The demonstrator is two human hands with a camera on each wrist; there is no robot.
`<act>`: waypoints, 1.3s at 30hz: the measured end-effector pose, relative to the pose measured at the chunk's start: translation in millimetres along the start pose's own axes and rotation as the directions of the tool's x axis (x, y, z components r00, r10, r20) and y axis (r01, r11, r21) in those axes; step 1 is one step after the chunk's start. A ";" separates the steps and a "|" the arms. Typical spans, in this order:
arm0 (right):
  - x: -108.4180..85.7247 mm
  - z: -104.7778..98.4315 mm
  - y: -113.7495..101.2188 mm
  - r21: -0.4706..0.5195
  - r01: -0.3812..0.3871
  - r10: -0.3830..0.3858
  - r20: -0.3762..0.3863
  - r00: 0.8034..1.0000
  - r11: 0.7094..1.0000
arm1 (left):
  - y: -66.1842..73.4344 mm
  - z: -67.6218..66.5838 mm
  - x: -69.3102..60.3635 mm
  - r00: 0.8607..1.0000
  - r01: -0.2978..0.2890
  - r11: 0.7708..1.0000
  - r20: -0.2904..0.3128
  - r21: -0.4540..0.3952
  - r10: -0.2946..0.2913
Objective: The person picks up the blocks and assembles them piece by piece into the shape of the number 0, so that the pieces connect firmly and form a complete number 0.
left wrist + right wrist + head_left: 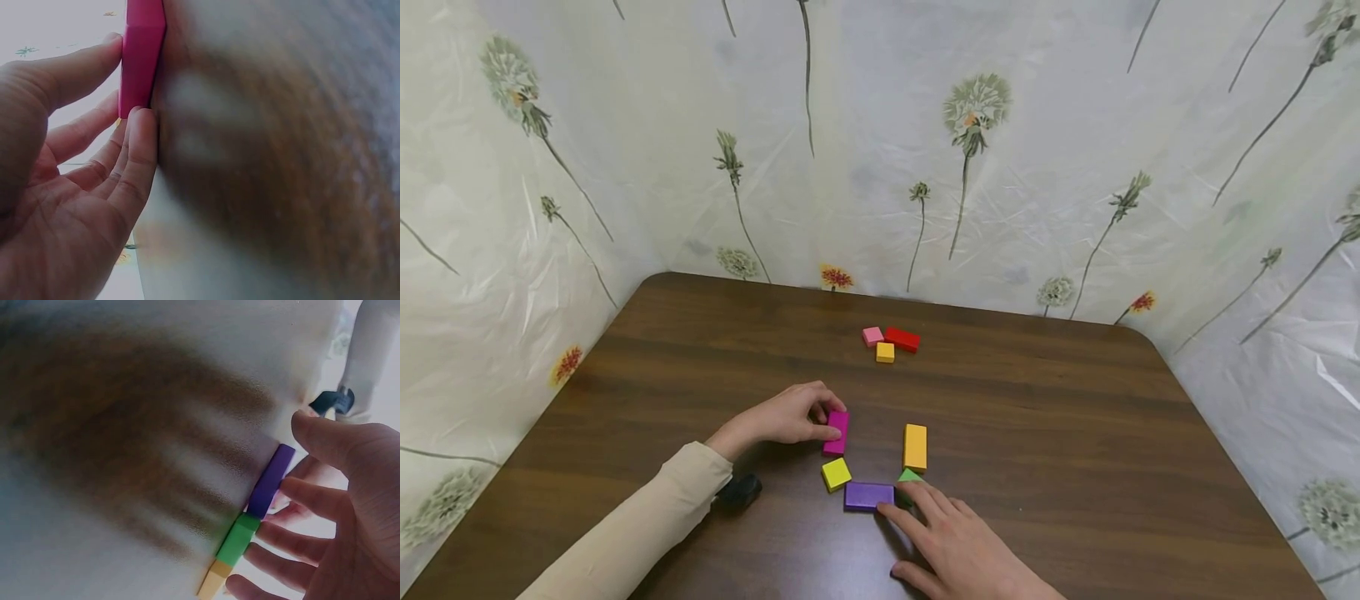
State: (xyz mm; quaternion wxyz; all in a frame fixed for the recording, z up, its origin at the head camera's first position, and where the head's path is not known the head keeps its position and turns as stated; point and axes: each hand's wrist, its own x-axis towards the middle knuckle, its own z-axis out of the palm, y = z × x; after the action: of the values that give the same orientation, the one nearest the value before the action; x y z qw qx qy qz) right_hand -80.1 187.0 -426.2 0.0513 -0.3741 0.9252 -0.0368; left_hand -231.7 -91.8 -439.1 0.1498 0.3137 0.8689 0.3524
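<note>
A magenta block point(837, 433) lies on the table with my left hand point(786, 417) at it, thumb on its top and fingertips at its far end. In the left wrist view the thumb and fingers of my left hand point(81, 169) touch the magenta block point(142, 56). The index finger of my right hand point(966, 546) touches the purple block point(868, 497); its other fingers reach a green block point(909, 476), partly hidden. Beyond that stands an orange block point(915, 447). A yellow block point(836, 474) lies between the magenta and purple ones.
Farther back on the table point(1037, 400) are a pink block point(872, 336), a red block point(902, 339) and a small orange block point(885, 352), close together. A dark strap-like object point(739, 492) is at the left wrist. A flower-patterned sheet point(865, 167) hangs behind the table.
</note>
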 end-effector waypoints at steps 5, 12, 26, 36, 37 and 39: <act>0.3 0.2 -0.3 0.002 -0.004 0.004 0.009 1.000 1.000 | 0.8 0.2 -1.8 1.000 -0.022 1.000 -0.006 -0.003 0.022; 1.6 -1.2 0.3 0.021 -0.033 0.032 0.049 0.998 0.999 | 0.1 1.7 -3.0 0.999 -0.029 1.000 -0.020 -0.002 0.028; 0.4 -0.5 -0.5 0.018 -0.023 0.023 0.030 0.999 1.000 | 0.1 3.5 -6.6 0.999 -0.031 0.999 -0.019 -0.023 0.030; 0.4 -0.9 -0.7 0.022 -0.026 0.025 0.036 0.999 0.999 | 3.9 0.7 -22.2 0.987 -0.108 0.994 -0.120 0.005 0.107; 0.3 -0.9 -0.8 0.021 -0.025 0.024 0.036 0.999 0.999 | 6.5 0.5 -25.3 0.983 -0.128 0.991 -0.130 0.024 0.130; 0.1 -0.7 -1.1 0.015 -0.021 0.020 0.030 0.999 1.000 | 13.7 0.5 -32.7 0.976 -0.157 0.985 -0.139 0.074 0.166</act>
State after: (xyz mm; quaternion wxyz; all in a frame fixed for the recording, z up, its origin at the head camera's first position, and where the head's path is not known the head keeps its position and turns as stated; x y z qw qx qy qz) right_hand -79.5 186.1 -425.4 0.0682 -0.3647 0.9279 -0.0379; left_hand -200.6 -105.2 -428.5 0.0473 0.3612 0.8597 0.3580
